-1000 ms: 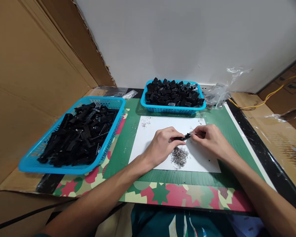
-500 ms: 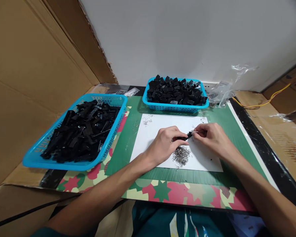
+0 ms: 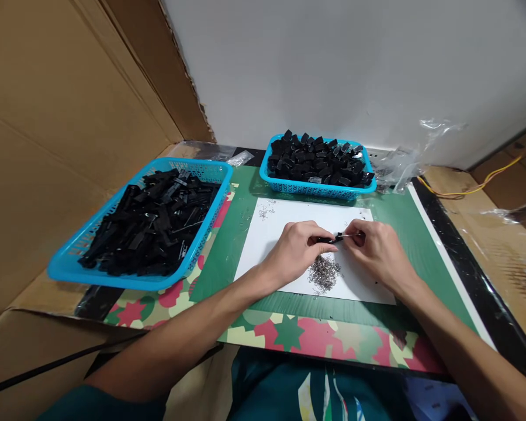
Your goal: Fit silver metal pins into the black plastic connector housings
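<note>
Between the thumb and fingers of my left hand [image 3: 298,248] is a small black plastic part [image 3: 338,237], its end sticking out to the right. My right hand [image 3: 370,240] pinches a thin metal tool [image 3: 347,235], tweezers-like, whose tip meets the end of that part; its rear is hidden in my fingers. Just below my left fingertips lies a pile of tiny metal springs or pins [image 3: 324,273] on a white sheet [image 3: 355,287]. A few more of these small bits [image 3: 266,212] are scattered at the sheet's far left corner.
A blue basket [image 3: 114,282] of long black parts stands at left. Behind the sheet, another blue basket [image 3: 319,190] holds smaller black pieces. Clear plastic bags [image 3: 398,166] and a yellow cable [image 3: 486,176] lie at the back right. Cardboard [image 3: 70,88] walls the left side.
The view has shifted slightly, so the baskets and sheet appear a little farther right. Both hands keep their grips near each other, with the tool's tip still at the black part.
</note>
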Available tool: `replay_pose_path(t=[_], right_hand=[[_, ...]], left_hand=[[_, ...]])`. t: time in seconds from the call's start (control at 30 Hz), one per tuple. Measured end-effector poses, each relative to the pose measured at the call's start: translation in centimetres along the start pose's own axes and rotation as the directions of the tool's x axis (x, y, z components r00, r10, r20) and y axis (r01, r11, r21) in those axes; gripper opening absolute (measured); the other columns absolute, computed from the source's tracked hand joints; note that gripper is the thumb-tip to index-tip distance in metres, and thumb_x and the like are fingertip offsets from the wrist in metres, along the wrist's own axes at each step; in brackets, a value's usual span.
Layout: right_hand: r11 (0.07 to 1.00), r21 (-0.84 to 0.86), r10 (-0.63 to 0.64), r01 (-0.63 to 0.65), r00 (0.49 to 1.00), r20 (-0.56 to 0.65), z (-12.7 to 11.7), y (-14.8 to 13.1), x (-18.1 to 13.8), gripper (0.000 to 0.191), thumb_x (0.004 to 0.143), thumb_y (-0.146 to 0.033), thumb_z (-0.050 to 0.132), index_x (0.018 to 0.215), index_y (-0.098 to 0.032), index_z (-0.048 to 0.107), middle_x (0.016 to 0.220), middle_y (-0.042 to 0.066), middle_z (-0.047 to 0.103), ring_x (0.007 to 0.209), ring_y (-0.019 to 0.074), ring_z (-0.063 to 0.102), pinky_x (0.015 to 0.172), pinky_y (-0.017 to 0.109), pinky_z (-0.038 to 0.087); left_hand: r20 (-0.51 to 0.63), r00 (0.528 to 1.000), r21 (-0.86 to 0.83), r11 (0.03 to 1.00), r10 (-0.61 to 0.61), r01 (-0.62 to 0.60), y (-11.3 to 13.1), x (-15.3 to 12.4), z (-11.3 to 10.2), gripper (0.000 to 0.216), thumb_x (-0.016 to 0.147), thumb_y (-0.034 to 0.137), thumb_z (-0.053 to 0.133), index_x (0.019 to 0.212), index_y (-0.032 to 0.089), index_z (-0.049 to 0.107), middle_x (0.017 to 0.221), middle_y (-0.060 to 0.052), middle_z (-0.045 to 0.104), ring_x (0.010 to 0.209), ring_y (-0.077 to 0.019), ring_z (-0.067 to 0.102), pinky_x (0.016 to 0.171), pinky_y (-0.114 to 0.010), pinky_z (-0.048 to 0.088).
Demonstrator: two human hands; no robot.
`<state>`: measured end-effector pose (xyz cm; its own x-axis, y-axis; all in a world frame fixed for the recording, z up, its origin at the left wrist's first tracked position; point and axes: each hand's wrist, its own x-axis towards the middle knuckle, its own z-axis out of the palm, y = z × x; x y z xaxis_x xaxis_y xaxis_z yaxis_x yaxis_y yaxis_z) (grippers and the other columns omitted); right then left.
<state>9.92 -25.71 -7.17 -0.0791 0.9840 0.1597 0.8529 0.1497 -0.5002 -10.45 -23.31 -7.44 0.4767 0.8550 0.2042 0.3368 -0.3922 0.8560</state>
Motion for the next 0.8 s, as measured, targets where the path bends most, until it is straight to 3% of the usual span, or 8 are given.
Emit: replay_pose_path(t=[0.17,0.3,0.53,0.6,0.67,0.8], right_hand=[[0.994,0.111,-0.012,0.004,0.997,0.073,-0.8,0.8,0.5,0.021,0.088,-0.021,0.06,0.086,-0.017,0.08,0.079,0.008,0.079,0.068,0.0197,0.069,0.063,0.029,0.045],[0.991,0.117,-0.081,0.066,0.989,0.126,-1.6,1.4,0.3,0.023,0.092,-0.021,0.06,0.095,-0.018,0.083,0.091,0.009,0.083,0.076,0.0229,0.075,0.067,0.031,0.05],[0.97,0.034,-0.231,0.241,0.955,-0.183,-2.6,2.9,0.6,0.025,0.099,-0.022,0.057,0.1,-0.019,0.082,0.107,0.012,0.078,0.098,0.0277,0.073,0.086,0.042,0.058],[0.968,0.104,-0.193,0.228,0.943,-0.273,-2.8,2.9,0.6,0.022,0.098,-0.022,0.06,0.093,-0.02,0.081,0.108,0.011,0.079,0.098,0.0257,0.074,0.089,0.042,0.058],[0.943,0.281,-0.09,0.18,0.948,-0.306,-2.7,2.5,0.7,0.015,0.097,-0.023,0.065,0.091,-0.019,0.079,0.097,0.007,0.081,0.087,0.0217,0.076,0.084,0.038,0.06],[0.793,0.609,0.091,0.019,0.984,-0.15,-1.9,1.6,0.6,0.015,0.094,-0.029,0.068,0.089,-0.016,0.073,0.082,0.006,0.078,0.072,0.0172,0.075,0.07,0.031,0.062]], left_hand=[[-0.017,0.999,-0.006,0.999,-0.031,0.031,0.4,0.0,-0.3,0.012,0.086,0.017,0.081,0.097,0.016,0.083,0.089,-0.006,0.077,0.078,-0.0174,0.068,0.072,-0.031,0.053],[-0.001,1.0,0.026,0.999,-0.025,0.025,0.5,0.1,-0.7,0.012,0.088,0.018,0.078,0.099,0.016,0.083,0.092,-0.006,0.077,0.08,-0.0175,0.068,0.073,-0.03,0.053],[0.022,0.999,0.068,0.997,0.029,-0.031,0.1,0.4,-0.9,0.013,0.093,0.021,0.073,0.102,0.018,0.081,0.095,-0.005,0.076,0.082,-0.0171,0.069,0.074,-0.03,0.054],[0.017,0.999,0.099,0.994,0.043,-0.044,0.1,0.7,-0.9,0.013,0.095,0.023,0.071,0.104,0.018,0.08,0.097,-0.006,0.076,0.084,-0.0176,0.069,0.074,-0.03,0.053],[0.016,0.998,0.126,0.991,0.053,-0.055,0.1,0.9,-0.9,0.014,0.096,0.025,0.069,0.104,0.019,0.079,0.099,-0.005,0.076,0.085,-0.0176,0.07,0.074,-0.031,0.053],[0.026,0.998,0.118,0.992,0.05,-0.053,0.0,1.1,-0.9,0.015,0.097,0.027,0.068,0.104,0.02,0.079,0.099,-0.005,0.076,0.084,-0.0172,0.07,0.074,-0.031,0.054]])
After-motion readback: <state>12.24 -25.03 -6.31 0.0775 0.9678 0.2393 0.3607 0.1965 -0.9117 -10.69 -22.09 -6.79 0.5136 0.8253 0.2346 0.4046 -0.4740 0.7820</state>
